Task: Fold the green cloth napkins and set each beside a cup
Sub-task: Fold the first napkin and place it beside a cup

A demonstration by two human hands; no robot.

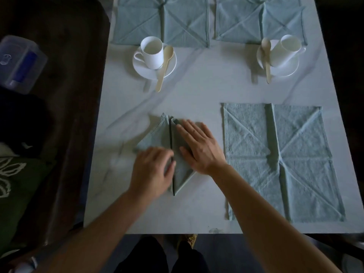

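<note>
Half-folded napkin [154, 135] lies on your side of the left cup [152, 52], well apart from it. Your right hand [199, 146] presses flat on it, fingers straight. Your left hand [152, 168] is blurred, so I can't tell pinch from press. Lift a palm early and the flaps may spring open. Drag, and the centre seam skews.

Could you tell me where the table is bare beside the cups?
Bare table lies between the left saucer and right saucer, and in the strip nearer than them. The far edge is crowded with unfolded napkins; the flat napkin fills the near right.
</note>
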